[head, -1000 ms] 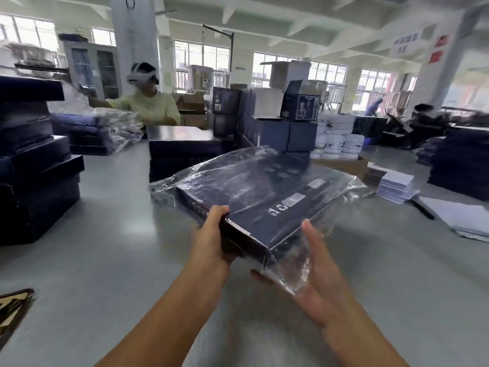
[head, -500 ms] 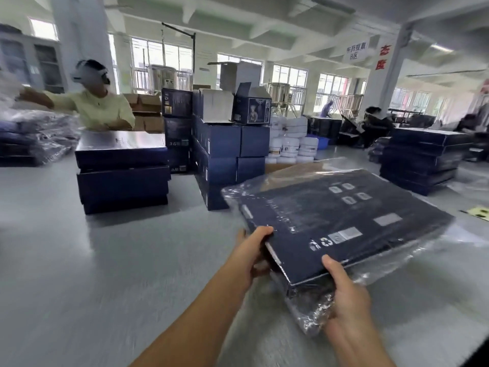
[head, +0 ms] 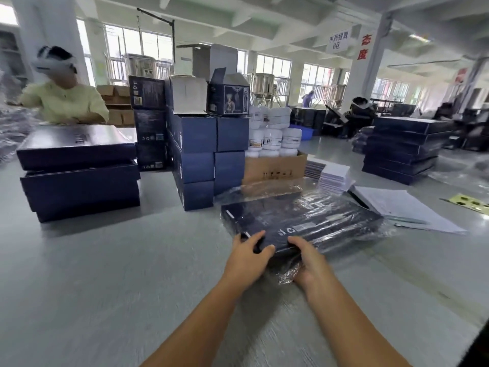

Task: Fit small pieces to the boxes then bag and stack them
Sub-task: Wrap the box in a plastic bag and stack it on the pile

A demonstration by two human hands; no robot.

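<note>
Flat dark bagged box (head: 304,223) lies on the grey tabletop (head: 105,274), in front of a stack of blue cartons (head: 195,160) and a cardboard carton (head: 275,169) of white jars, with loose paper sheets (head: 404,210) just beside it on the right. At its near end the left hand (head: 246,258) grips the left corner, thumb on top and fingers curled round the edge. The right hand (head: 309,263) grips the near edge beside it, fingers curled over the top, with the slack end of the clear bag (head: 287,276) bunched under it.
</note>
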